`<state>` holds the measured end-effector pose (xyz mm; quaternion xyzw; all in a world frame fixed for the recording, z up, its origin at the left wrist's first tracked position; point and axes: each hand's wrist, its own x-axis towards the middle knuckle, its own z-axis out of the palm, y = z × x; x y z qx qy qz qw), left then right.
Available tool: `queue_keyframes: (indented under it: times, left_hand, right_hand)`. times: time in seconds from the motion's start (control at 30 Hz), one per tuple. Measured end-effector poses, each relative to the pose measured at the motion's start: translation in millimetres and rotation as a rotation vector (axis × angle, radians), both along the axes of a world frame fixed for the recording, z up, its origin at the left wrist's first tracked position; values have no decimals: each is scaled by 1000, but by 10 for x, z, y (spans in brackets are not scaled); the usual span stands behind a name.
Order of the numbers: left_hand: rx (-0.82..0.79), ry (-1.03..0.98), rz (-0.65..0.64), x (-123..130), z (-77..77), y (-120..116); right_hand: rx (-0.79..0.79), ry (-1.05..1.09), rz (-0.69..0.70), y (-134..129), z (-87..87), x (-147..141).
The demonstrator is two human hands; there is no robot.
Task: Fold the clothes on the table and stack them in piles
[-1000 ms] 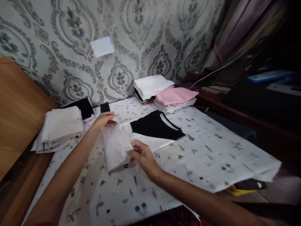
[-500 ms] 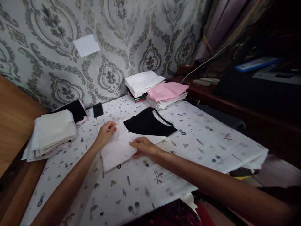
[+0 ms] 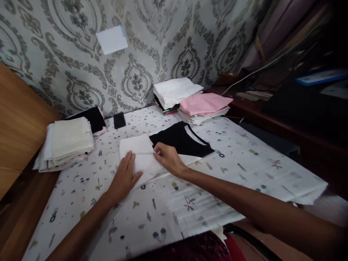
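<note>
A black and white garment point(image 3: 178, 139) lies on the patterned table cover, its neckline toward the right and its white part folded over at the left. My left hand point(image 3: 125, 177) rests flat on the lower left of the white folded part point(image 3: 138, 148), fingers stretched out. At the right edge of that white part, my right hand point(image 3: 166, 156) pinches the cloth between thumb and fingers, beside the black part.
Folded white cloths point(image 3: 176, 90) and a pink-topped stack point(image 3: 205, 104) stand at the back. Cream and white cloths point(image 3: 71, 139) lie at the left, before a black folded cloth point(image 3: 94, 120) and a phone point(image 3: 119, 120). A wooden panel point(image 3: 21, 123) borders the left side.
My left hand has come down from the white part's upper left to lie flat on its lower left. My right hand has moved up along its right edge. The view has shifted slightly.
</note>
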<state>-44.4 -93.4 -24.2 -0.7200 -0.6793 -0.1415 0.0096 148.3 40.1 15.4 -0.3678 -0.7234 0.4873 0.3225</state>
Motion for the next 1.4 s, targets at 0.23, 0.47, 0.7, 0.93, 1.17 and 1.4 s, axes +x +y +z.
queue_keyframes:
  times: [0.23,0.47,0.7,0.93,1.17,1.4]
  left_hand:
    - [-43,80,-32,-4,35,34]
    - [-42,62,-59,46,42,-13]
    - [-4,-280,-2,39,414,343]
    - [-383,-766,136,188,712,998]
    - [-434,-862,223,199,697,1075]
    - [-355,-1110,211,158,619,985]
  right_hand:
    - [-303,-79,-95,137,-108,-72]
    - [-53,73,-110,127,-145,-227]
    - [-57,225,-91,1,-212,-185]
    - [-78,411,-55,-256,-169,-129]
    - [-139,502,3,-260,-227,-72]
    - [-591,304,-142,27,-178,-132]
